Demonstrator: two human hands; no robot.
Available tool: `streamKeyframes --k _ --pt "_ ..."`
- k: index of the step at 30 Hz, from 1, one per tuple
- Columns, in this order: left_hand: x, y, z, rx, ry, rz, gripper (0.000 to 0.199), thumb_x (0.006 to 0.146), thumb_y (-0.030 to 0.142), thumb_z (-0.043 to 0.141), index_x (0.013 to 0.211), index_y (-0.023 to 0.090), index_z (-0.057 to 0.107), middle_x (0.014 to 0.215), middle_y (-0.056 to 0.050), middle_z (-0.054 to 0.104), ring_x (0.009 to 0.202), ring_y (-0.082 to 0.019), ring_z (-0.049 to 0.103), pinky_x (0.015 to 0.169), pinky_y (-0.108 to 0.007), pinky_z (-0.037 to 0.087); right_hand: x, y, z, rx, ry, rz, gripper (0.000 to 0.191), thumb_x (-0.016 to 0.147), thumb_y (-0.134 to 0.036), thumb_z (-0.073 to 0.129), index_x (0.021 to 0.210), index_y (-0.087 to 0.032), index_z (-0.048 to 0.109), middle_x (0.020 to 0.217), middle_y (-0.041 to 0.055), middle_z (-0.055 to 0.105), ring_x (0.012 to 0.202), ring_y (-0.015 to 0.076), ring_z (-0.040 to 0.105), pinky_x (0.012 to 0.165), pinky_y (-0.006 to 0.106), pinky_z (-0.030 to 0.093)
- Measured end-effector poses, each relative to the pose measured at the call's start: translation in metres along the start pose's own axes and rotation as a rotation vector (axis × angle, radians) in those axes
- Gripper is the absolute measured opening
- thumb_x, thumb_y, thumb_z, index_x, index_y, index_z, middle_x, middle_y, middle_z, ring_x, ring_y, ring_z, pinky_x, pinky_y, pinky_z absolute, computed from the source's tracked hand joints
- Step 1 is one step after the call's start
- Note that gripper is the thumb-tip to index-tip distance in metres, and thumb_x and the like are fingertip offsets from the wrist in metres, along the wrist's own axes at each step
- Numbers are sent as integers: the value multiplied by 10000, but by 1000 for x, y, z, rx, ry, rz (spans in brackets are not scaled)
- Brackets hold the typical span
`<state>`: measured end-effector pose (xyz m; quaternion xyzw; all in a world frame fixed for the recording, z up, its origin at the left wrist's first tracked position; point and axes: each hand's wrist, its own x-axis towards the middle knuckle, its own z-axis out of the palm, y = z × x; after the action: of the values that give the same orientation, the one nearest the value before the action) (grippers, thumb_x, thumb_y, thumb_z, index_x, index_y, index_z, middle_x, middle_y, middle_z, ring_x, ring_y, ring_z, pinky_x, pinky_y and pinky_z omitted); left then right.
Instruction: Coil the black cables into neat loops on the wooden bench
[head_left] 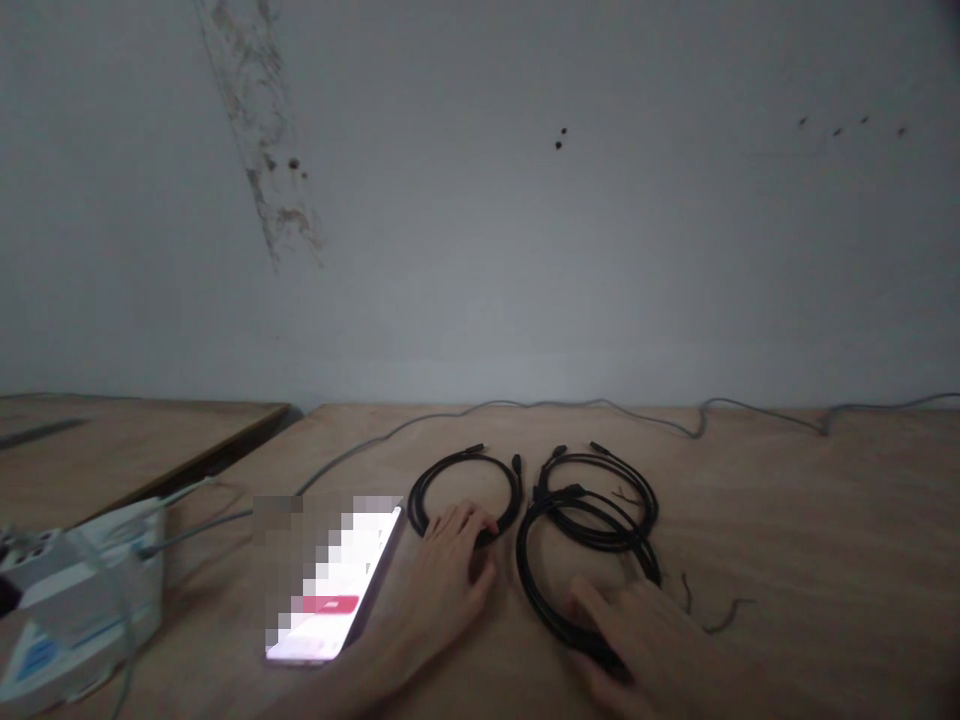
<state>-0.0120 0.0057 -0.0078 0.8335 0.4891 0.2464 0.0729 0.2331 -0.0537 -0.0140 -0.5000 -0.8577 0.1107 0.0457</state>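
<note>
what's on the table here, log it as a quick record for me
left hand: resting on a coiled black cable
right hand: resting on a second coiled black cable
behind right hand: a third coiled black cable, overlapped by the second
beside left hand: a smartphone, screen lit and blurred out
surface: wooden table
back edge: thin grey cable
far left: white plastic box with cables attached
</note>
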Motion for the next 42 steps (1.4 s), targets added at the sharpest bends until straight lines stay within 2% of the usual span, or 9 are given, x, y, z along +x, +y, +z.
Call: streamKeyframes --k 3,9,15,19,22,25,28,39,42 --pt "0 -3 3 -2 8 5 238 837 126 535 1048 218 596 1122 -72 620 1086 -274 577 955 -427 445 2 -2 1 -96 19 -33 296 967 -350 540 1194 -193 646 1021 137 763 872 330 716 703 363 479" --pt "-2 -9 11 28 25 8 308 810 122 544 1101 209 595 1189 -92 602 1098 -282 569 955 -434 451 5 -1 5 -229 17 -113 284 915 -133 492 1123 -164 683 895 134 765 747 318 726 605 346 436" --pt "-1 -6 8 41 -5 -17 310 804 122 535 1099 199 595 1155 -96 622 1085 -283 568 965 -448 445 5 12 5 -302 164 -97 346 866 -127 480 1142 -152 687 851 147 761 722 306 714 628 355 463" --pt "0 -3 6 40 -13 -20 309 814 136 535 1109 206 597 1180 -99 630 1082 -281 575 958 -443 450 14 31 4 -350 346 -191 458 889 -154 461 1326 -131 596 1115 210 733 930 345 707 781 438 510" --pt "0 -4 6 39 -28 -24 317 794 126 541 1096 199 606 1173 -103 640 1086 -285 585 961 -451 450 27 54 3 -352 293 -116 349 958 -162 423 1219 -127 652 880 165 759 722 282 716 680 367 510" --pt "-1 -5 7 22 -18 -33 313 808 133 536 1106 195 609 1161 -103 653 1090 -287 594 982 -470 442 40 78 3 -347 319 -93 353 1011 -226 417 1299 -122 593 979 176 749 843 285 717 692 332 494" --pt "-1 -6 7 12 -1 -36 291 823 152 539 1101 196 612 1142 -100 664 1080 -293 601 979 -480 444 47 92 5 -364 300 -56 292 1022 -232 412 1183 -138 637 894 134 746 789 265 706 662 310 462" --pt "-2 -5 13 -70 23 12 149 867 187 518 972 204 623 1032 -74 676 994 -263 605 904 -434 481 41 90 13 -312 400 -151 299 1035 -331 414 1051 -162 661 946 119 721 882 273 674 788 376 492" --pt "-2 -5 16 -99 32 51 119 879 198 509 923 214 619 989 -58 678 952 -244 609 887 -404 489 41 94 18 -288 429 -192 285 1033 -265 396 1082 -158 655 981 117 713 912 273 665 824 402 508"
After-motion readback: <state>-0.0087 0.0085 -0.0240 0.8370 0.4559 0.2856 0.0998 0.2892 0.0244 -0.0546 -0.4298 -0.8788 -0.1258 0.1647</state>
